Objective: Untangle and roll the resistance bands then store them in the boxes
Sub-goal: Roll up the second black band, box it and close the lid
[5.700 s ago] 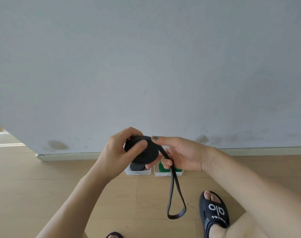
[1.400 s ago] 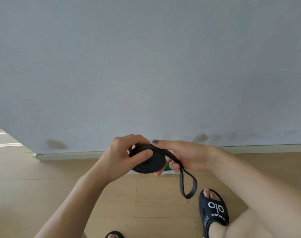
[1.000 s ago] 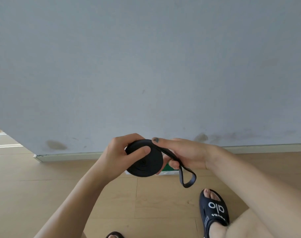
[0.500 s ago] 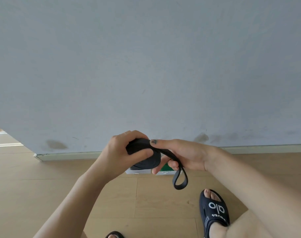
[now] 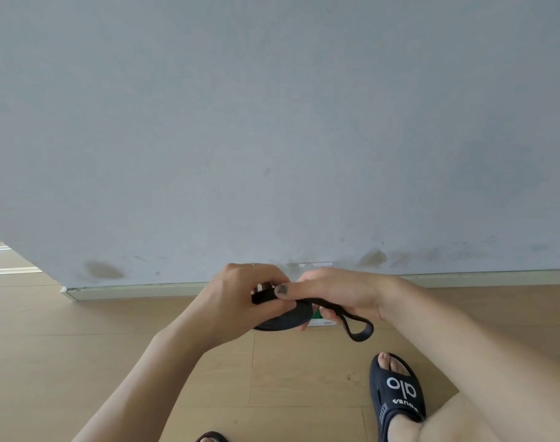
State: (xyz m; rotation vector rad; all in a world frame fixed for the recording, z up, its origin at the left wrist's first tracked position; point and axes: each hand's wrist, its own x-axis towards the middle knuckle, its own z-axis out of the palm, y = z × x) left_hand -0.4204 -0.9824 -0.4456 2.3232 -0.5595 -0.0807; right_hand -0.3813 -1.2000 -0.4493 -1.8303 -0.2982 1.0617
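Observation:
A black resistance band (image 5: 288, 319) is wound into a flat coil held in the air in front of me. My left hand (image 5: 240, 301) grips the coil from the left, thumb on its top. My right hand (image 5: 336, 293) holds it from the right, thumb pressed across the coil, and a short loose loop of the band (image 5: 357, 328) hangs out under that hand. Behind the hands a white box holding something green (image 5: 318, 319) stands on the floor by the wall, mostly hidden. A second box seen earlier is hidden now.
A grey wall with a white skirting board (image 5: 128, 291) fills the upper view. Wooden floor (image 5: 81, 346) lies below. My foot in a black slide sandal (image 5: 396, 393) is at lower right, and the toe of another sandal (image 5: 211, 437) shows at the bottom edge.
The hanging tail has shortened from a long loop to a small one as the coil grew. The coil has tilted from face-on to nearly flat, and both hands have closed in over it.

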